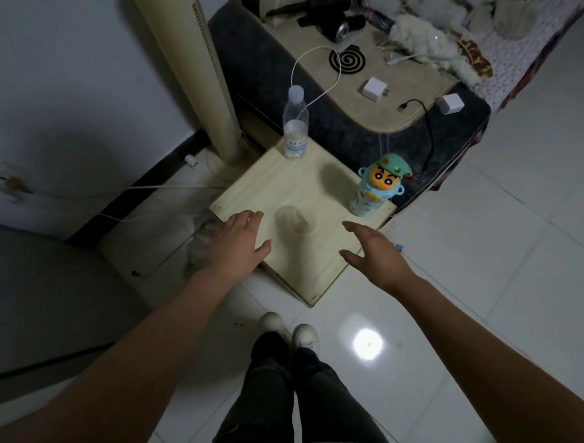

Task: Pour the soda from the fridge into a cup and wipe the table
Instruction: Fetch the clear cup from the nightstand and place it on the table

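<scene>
Both hands (238, 243) (374, 253), grip apart, over pale table (275, 185) holding seemingly clear cup (294, 221).

Cartoon bottle (379, 185), tower fan (190, 58), mosquito coil (347, 60), chargers (375, 88).

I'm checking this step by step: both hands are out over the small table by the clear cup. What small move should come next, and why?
Probably draw both hands back and turn to fetch the soda. The cup already stands on the table, both the left hand and right hand are open and hold nothing, and no soda is visible.
</scene>
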